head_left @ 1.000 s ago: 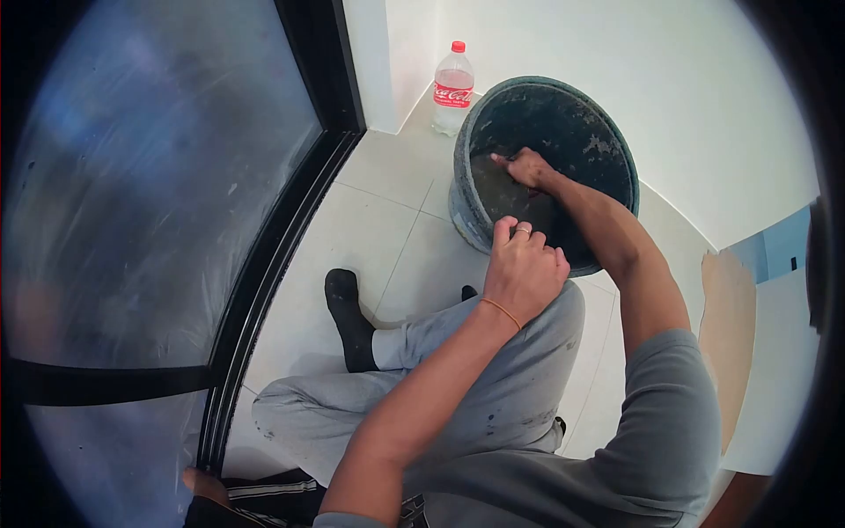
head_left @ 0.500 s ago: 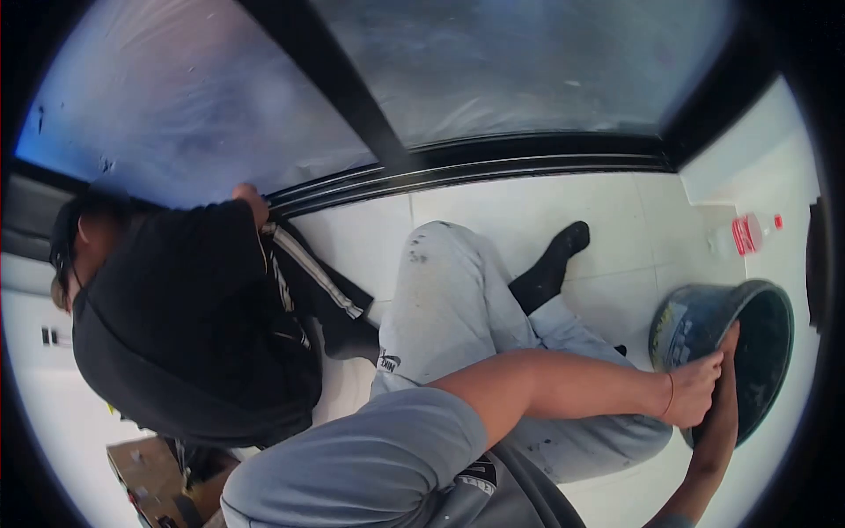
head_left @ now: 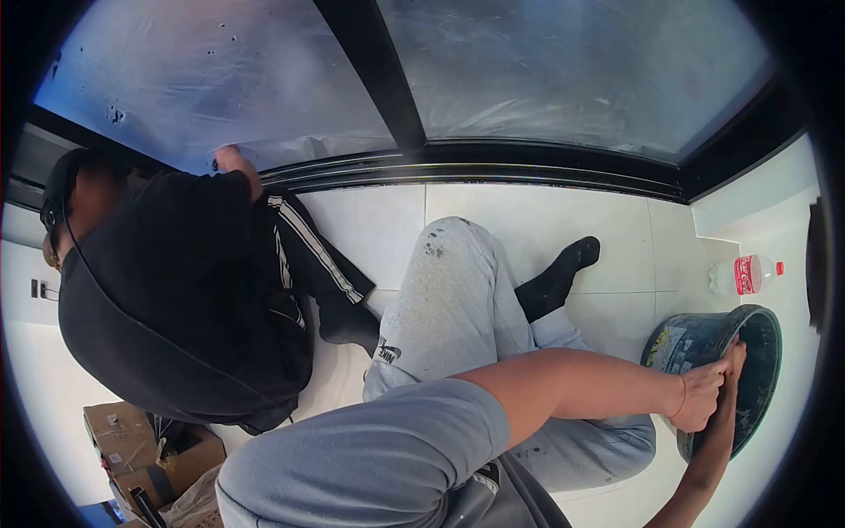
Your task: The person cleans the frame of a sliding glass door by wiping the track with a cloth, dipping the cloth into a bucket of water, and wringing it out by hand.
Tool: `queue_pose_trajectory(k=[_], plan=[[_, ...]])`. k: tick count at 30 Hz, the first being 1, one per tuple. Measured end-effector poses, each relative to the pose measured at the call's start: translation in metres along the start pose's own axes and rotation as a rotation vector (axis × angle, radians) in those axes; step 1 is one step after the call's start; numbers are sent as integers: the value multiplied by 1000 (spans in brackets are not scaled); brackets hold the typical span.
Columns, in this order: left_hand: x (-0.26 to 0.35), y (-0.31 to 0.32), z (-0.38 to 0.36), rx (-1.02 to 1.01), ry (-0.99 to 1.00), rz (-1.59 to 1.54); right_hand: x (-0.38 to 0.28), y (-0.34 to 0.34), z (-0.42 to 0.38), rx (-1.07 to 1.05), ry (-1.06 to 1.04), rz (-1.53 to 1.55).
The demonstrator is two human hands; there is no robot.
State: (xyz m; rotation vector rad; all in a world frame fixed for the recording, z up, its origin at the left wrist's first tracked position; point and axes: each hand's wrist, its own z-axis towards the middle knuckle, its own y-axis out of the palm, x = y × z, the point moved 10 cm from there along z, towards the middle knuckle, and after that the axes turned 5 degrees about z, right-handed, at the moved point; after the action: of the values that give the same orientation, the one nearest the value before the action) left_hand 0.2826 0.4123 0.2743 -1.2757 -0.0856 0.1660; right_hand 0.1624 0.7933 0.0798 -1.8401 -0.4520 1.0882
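Here's the left hand (head_left: pixel 700 396) curled tight over the near rim of the bucket (head_left: pixel 759 383), out at the picture's right, and that firm hold should steady things while the right hand (head_left: pixel 738 357), its grip too hidden to tell, works inside. The cola bottle (head_left: pixel 746 275) stands near, a trousered leg (head_left: pixel 585 444) crowds close, and a co-worker (head_left: pixel 180 295) crouches well apart.

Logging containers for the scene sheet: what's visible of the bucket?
The bucket looks plastic, dark green-black, round, wide-mouthed, with pale and yellow print outside. It sits on the tiled floor near the bottle; tilt unclear. The left hand curls at its rim; the right hand is inside. Contents can't be made out.
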Motion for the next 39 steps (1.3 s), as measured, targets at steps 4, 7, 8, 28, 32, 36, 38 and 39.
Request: queue_pose_trajectory(k=[4, 7, 8, 28, 32, 36, 38, 39], plan=[[-2, 7, 16, 45, -49, -11, -4, -3, 23, 10, -35, -77], [-6, 3, 21, 80, -60, -33, -14, -5, 42, 28, -79, -167], [-8, -4, 16, 107, -49, -47, -14, -11, 38, 31, -79, -151], [-32, 25, 60, 166, -194, -279, -55, -29, -6, -87, -201, 441], [-34, 21, 58, 267, -222, -291, -59, -41, 10, 18, -167, 93], [-33, 21, 58, 295, -234, -283, -70, -48, -5, 130, -58, -68], [-32, 19, 56, 302, -234, -270, -86, -54, -21, 166, 6, -171], [-33, 17, 55, 307, -238, -261, -91, -59, -25, 184, 33, -225]])
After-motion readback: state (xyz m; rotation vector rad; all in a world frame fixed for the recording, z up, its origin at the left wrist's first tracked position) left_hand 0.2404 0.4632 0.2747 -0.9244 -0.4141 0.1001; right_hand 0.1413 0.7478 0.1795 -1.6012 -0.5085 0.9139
